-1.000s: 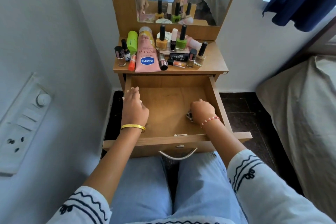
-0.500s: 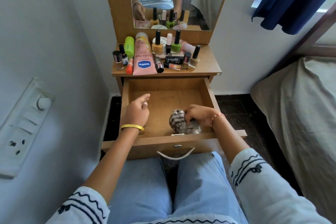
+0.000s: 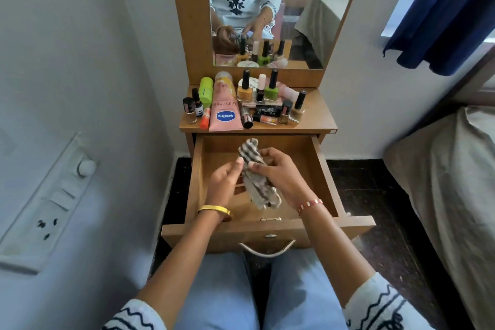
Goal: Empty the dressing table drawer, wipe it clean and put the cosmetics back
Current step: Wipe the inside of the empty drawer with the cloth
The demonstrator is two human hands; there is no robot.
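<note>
Since the earlier frame, both hands had risen off the drawer floor and met above it. Left hand pinched one side of the striped cloth; right hand gripped the other side, and the cloth hung between them, apparently being unfolded or bunched. Drawer stood pulled out, its visible floor bare. Cosmetics stood crowded on the dressing table top. Judged: emptying done, wiping only beginning, restocking still to come.
</note>
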